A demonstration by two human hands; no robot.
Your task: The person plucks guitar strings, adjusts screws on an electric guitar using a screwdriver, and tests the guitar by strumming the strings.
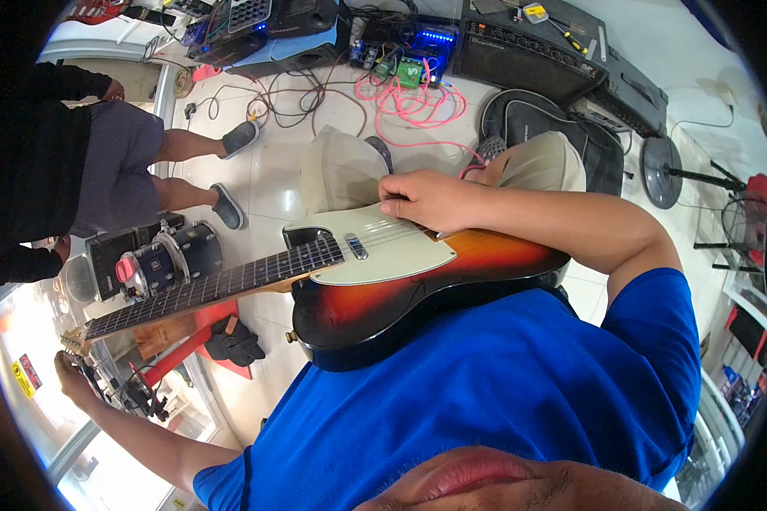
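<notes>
A sunburst electric guitar (366, 308) with a cream pickguard lies across my lap, its neck stretching to the left. My left hand (70, 379) is at the headstock, its fingers curled at a tuning peg; glare washes out the fingertips. Over the strings near the bridge rests my right hand (430, 199), fingers bent in and thumb towards the strings. Whether a pick sits between those fingers is hidden.
A person in dark clothes (115, 162) stands at the left beside a small drum (166, 262). Ahead are a guitar amplifier (524, 55), a black gig bag (545, 123), pink cable (413, 106) and dark cables on the tiled floor. A round-based stand (661, 170) is at the right.
</notes>
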